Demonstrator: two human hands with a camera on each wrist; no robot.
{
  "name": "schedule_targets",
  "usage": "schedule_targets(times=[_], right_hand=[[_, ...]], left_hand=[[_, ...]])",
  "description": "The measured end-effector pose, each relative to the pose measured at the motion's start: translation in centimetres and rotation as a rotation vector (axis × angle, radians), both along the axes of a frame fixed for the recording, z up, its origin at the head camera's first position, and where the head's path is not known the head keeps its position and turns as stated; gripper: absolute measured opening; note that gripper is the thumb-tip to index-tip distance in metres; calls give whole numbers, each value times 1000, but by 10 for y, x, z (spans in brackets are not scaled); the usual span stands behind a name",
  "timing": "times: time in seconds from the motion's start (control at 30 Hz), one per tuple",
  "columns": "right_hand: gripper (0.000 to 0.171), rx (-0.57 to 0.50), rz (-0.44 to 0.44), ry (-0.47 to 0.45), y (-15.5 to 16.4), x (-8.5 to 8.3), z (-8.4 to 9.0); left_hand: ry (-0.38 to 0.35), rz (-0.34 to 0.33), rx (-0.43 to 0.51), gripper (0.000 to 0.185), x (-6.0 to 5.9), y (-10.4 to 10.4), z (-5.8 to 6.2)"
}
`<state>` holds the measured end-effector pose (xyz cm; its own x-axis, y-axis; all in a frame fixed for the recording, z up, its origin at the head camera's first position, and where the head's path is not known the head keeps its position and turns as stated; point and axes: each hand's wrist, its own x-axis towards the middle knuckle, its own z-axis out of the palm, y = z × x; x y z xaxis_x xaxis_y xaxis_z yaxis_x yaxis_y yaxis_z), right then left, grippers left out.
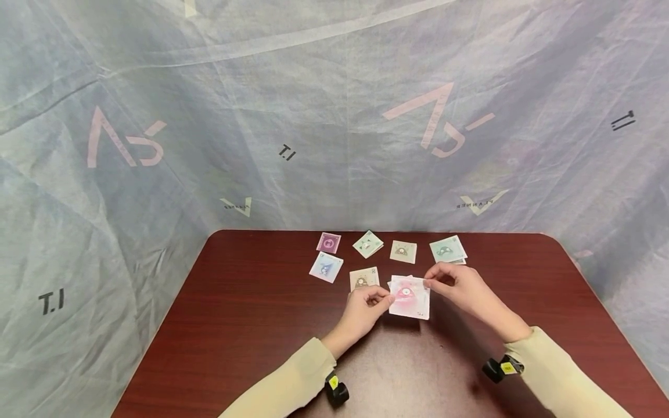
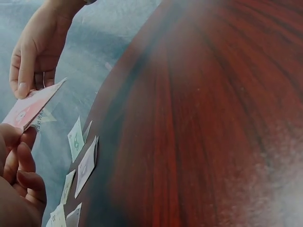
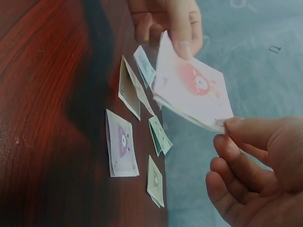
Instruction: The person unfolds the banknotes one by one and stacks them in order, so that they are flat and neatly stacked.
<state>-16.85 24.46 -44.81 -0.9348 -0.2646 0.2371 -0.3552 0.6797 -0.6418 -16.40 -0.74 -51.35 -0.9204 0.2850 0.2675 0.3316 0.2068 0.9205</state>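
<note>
Between both hands, a folded pink paper note (image 1: 409, 305) with a round cartoon figure is held up above the table. My left hand (image 1: 360, 313) pinches its left edge between thumb and fingers. At the opposite upper corner, the thumb and fingertips of my right hand (image 1: 467, 290) pinch it. The right wrist view shows the note (image 3: 194, 82) folded in layers. A folded brown note (image 1: 364, 275) lies just beyond the left hand, partly covered by it. Behind the pink note is a pale purple folded note (image 3: 123, 146), mostly hidden in the head view.
Along the far side of the dark red table (image 1: 225, 325) lie several folded notes: magenta (image 1: 328, 242), blue (image 1: 326, 267), green (image 1: 368, 244), tan (image 1: 403, 251) and teal (image 1: 448, 249). A grey printed cloth (image 1: 334, 116) hangs behind the table.
</note>
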Motion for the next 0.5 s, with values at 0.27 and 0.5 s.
schedule_targets(times=[0.27,0.5], right_hand=[[13,-21,-34,27,-7,2,-6],[14,-30,-47,36,-10,5,-9]], left_hand=[[-53,35,18,12,4,-3,-2],[-62,-10,42,13,8,-4,-9]])
